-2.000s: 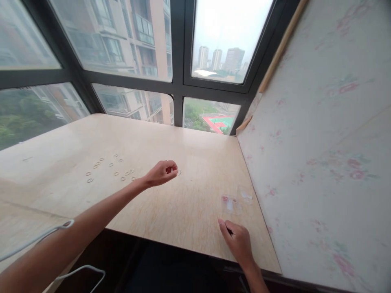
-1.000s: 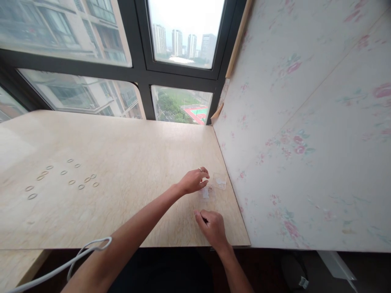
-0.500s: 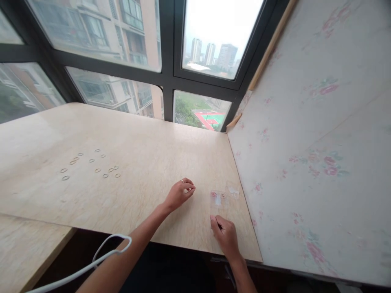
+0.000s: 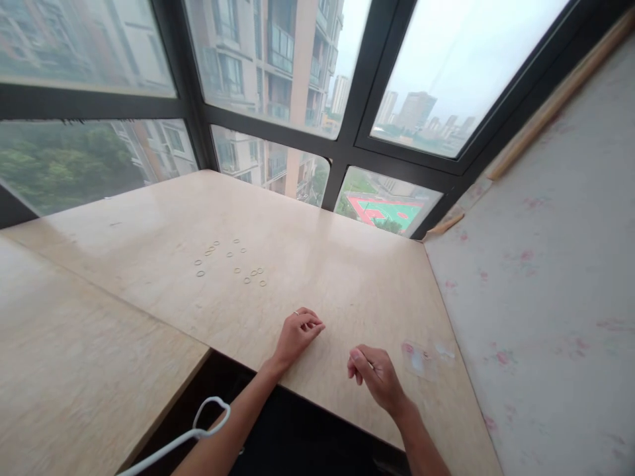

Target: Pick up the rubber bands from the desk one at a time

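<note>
My left hand (image 4: 296, 334) rests near the front edge of the pale wooden table (image 4: 347, 277), fingers curled, with a small metal ring (image 4: 296, 313) showing at its top. A hand's width to the right, my right hand (image 4: 378, 378) hovers with thumb and forefinger pinched on a thin dark object (image 4: 368, 362). Just right of it lie two small clear plastic bags (image 4: 421, 360), one bearing a red mark. Several loose small rings (image 4: 231, 264) lie scattered on the table farther back and to the left.
A wall with flowered paper (image 4: 546, 297) closes off the table's right side. Dark-framed windows (image 4: 347, 132) run along the back. A second wooden board (image 4: 74, 357) adjoins on the left. A white cable loop (image 4: 203, 426) hangs by my left forearm.
My left hand came from the scattered rings over to the clear bags, then drew back to the front edge. My right hand has lifted slightly. The view has swung left.
</note>
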A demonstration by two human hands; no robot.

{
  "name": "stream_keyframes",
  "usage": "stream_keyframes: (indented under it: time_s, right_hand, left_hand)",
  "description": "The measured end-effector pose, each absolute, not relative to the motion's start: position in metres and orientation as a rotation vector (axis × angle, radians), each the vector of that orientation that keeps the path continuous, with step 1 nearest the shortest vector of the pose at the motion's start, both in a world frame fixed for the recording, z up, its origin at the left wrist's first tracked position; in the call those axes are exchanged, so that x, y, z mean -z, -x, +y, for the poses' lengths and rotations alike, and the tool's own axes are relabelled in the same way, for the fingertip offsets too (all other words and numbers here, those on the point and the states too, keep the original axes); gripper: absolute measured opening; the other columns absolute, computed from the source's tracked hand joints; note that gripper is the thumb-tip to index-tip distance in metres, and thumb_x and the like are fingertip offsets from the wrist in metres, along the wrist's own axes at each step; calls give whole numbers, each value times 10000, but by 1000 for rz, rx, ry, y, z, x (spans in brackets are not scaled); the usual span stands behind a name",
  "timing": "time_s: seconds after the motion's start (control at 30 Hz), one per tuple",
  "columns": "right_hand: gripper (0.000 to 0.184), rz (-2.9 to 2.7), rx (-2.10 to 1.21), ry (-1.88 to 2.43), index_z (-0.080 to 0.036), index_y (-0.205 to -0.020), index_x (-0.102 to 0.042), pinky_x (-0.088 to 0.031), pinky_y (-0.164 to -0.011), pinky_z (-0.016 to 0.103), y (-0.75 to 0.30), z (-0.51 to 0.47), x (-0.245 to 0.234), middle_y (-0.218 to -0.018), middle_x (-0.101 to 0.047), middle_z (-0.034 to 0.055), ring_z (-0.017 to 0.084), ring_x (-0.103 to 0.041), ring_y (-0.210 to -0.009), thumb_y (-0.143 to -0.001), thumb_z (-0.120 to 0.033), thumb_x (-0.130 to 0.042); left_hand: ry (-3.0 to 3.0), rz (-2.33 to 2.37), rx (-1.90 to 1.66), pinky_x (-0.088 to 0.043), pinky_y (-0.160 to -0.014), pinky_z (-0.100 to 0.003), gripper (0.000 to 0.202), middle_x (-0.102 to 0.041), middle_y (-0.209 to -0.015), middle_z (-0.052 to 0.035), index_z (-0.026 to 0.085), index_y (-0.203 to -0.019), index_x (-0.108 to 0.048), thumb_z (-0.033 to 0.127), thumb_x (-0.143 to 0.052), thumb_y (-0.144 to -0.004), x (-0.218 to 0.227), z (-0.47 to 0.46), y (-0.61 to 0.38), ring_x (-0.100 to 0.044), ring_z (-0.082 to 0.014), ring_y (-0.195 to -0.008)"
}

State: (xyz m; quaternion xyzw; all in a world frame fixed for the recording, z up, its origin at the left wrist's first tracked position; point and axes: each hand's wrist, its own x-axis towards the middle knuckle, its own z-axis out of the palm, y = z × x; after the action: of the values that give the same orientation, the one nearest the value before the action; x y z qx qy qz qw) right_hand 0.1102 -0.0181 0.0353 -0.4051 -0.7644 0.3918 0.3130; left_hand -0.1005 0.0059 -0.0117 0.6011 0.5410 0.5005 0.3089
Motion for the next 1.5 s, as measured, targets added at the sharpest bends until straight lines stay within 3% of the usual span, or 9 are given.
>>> stream_keyframes:
  time_s: [0.27,0.53,0.6,0.67,0.73,0.83,0.97,1.23,1.5]
  right_hand:
    - [471,-2091,-1292,803,-156,-619,-590,-405,-476,192,15,53,-73,-552,-601,-6,76,-506,-442,-955,-420,-390]
    - [366,-2474,-1333,515,-129,-690,-647,-438,-533,172,154,96,-73,-626,-655,0,58,-561,-468,-923,-272,-403]
    - [291,-2545,-1296,509,-130,-963,-680,-445,-559,175,187,111,-65,-691,-669,-14,56,-573,-484,-886,-173,-403]
    - [537,-2655,-1116,507,-191,-1344,-483,-454,-618,183,218,125,-57,-817,-678,-30,61,-588,-550,-818,-87,-445]
    - [723,-2821,-786,535,-223,-1472,-288,-460,-690,204,245,137,-52,-894,-670,-18,98,-610,-691,-791,-77,-485]
    - [540,-2946,-470,604,-214,-1380,-462,-459,-776,256,281,147,-46,-1001,-645,47,169,-601,-914,-844,-151,-473]
    - [339,-3042,-359,616,-230,-1167,-633,-475,-744,300,309,150,-40,-1115,-595,83,215,-598,-963,-861,-217,-489]
    - [218,-3183,-91,462,-197,-986,-639,-478,-733,324,308,146,-36,-1123,-611,104,237,-578,-1036,-914,-199,-434]
    - [101,-3323,-78,535,-166,-901,-640,-480,-711,356,303,152,-45,-1036,-675,145,275,-629,-954,-821,-177,-579]
  left_hand:
    - [-1458,1585,-1204,-407,-531,-256,184,-585,-616,-20,187,-592,-561,239,-612,-761,17,8,100,-524,-134,-581]
    - [-1526,1678,-946,-374,-551,-304,197,-651,-649,-70,177,-546,-530,133,-517,-737,14,8,100,-569,-191,-625]
    - [-1509,1640,-1037,-401,-581,-307,163,-680,-701,-83,170,-594,-565,162,-528,-753,13,5,100,-594,-208,-666]
    - [-1435,1615,-1128,-431,-614,-311,157,-696,-750,-96,156,-654,-597,225,-536,-781,12,1,100,-614,-227,-712]
    - [-1335,1604,-1190,-461,-662,-330,195,-704,-795,-108,146,-703,-614,287,-530,-808,10,-2,100,-622,-247,-766]
    - [-1262,1579,-1212,-484,-757,-387,208,-708,-862,-127,147,-748,-625,327,-540,-809,4,-7,102,-615,-277,-836]
    - [-1194,1545,-1229,-480,-849,-414,150,-702,-933,-129,171,-763,-624,313,-577,-778,-3,-9,106,-599,-287,-894]
    - [-1182,1591,-1097,-469,-870,-370,133,-699,-891,-110,182,-711,-615,291,-569,-773,-11,-8,110,-595,-280,-898]
    - [-1254,1646,-1013,-464,-844,-370,160,-710,-911,-109,166,-772,-653,269,-534,-800,-21,-5,109,-593,-284,-950]
